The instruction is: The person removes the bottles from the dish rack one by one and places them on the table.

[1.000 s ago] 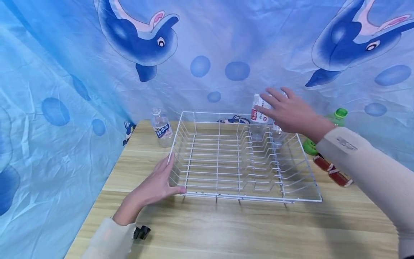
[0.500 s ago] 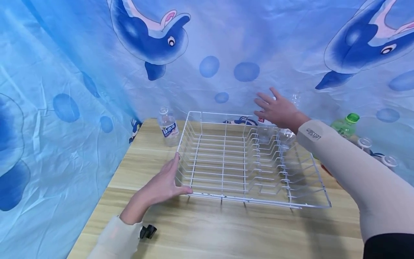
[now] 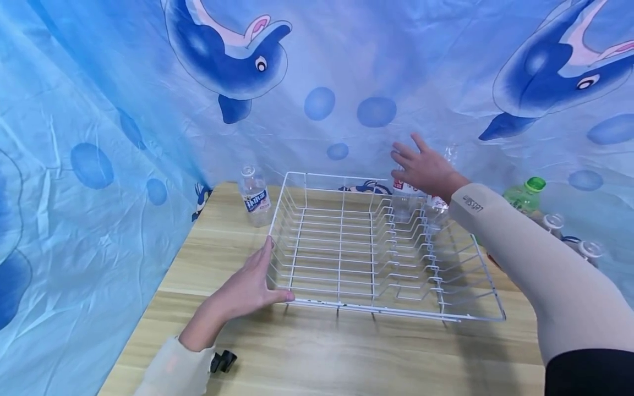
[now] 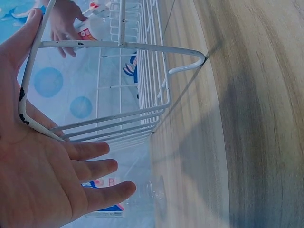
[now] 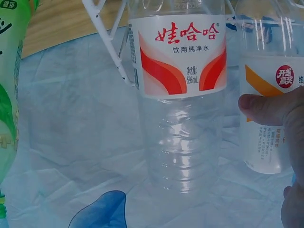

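My left hand [image 3: 250, 286] straddles the front left corner of a white wire dish rack [image 3: 339, 258]. Its thumb lies on the front rim, its fingers straight along the left side. My right hand [image 3: 428, 168] is at the back of the rack, fingers spread over a clear plastic bottle [image 3: 405, 201]. In the right wrist view, the thumb touches this bottle's white and orange label [image 5: 259, 76]. Beside it is another clear bottle [image 5: 183, 123] with a red and white label. Both bottles stand upside down among the rack's prongs.
A clear bottle [image 3: 256, 201] with a blue label stands left of the rack. At the right are a green bottle [image 3: 525, 195] and smaller clear bottles [image 3: 589, 250], partly hidden by the right sleeve. A dolphin-printed curtain [image 3: 198, 137] lines the back and left of the wooden table [image 3: 322, 352].
The right forearm has swung across and now covers part of the bottles at the right. The right hand shows a little smaller and over the labelled bottle. The left hand stays on the rack corner.
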Motion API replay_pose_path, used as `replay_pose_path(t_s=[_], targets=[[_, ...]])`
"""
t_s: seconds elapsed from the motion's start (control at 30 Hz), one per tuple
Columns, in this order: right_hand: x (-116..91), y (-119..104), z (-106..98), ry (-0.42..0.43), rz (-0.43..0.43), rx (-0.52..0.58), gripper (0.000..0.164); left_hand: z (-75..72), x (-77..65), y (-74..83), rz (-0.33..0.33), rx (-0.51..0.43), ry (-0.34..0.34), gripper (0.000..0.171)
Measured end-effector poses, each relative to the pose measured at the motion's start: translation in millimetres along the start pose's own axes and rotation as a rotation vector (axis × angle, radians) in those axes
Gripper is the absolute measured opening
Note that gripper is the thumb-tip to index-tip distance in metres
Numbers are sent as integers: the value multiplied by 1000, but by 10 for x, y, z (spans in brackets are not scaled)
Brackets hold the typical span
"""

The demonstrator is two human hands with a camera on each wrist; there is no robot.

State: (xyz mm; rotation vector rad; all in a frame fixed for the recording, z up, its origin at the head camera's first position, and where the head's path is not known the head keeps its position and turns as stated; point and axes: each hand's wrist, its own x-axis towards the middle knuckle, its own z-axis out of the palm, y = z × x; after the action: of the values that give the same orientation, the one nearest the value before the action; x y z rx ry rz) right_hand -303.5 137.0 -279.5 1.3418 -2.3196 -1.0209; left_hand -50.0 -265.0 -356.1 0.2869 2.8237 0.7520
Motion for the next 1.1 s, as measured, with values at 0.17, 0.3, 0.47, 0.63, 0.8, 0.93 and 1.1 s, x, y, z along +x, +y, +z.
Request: replay_pose_path(t_s=[0.17, 0.3, 0.47, 0.63, 0.8, 0.93, 1.1], targets=[[-42, 55, -56, 3, 6, -15, 75, -19, 13, 30, -3, 6, -13, 139], [-92, 139, -134, 5, 17, -10, 75, -44, 29, 65, 1, -4, -17, 139], [-151, 215, -253, 67, 56, 71, 67, -48, 27, 74, -12, -14, -36, 139], [-205, 213, -359, 70, 104, 217, 65, -48, 14, 77, -7, -15, -40, 139], [-237, 166, -402, 37, 159, 369, 72, -65, 1, 87, 4, 5, -35, 139], [-266, 110, -405, 30, 201, 499, 75, -66, -10, 103, 9, 10, -35, 139], [-305, 50, -424, 47, 297, 661, 77, -69, -18, 120, 5, 14, -41, 140]])
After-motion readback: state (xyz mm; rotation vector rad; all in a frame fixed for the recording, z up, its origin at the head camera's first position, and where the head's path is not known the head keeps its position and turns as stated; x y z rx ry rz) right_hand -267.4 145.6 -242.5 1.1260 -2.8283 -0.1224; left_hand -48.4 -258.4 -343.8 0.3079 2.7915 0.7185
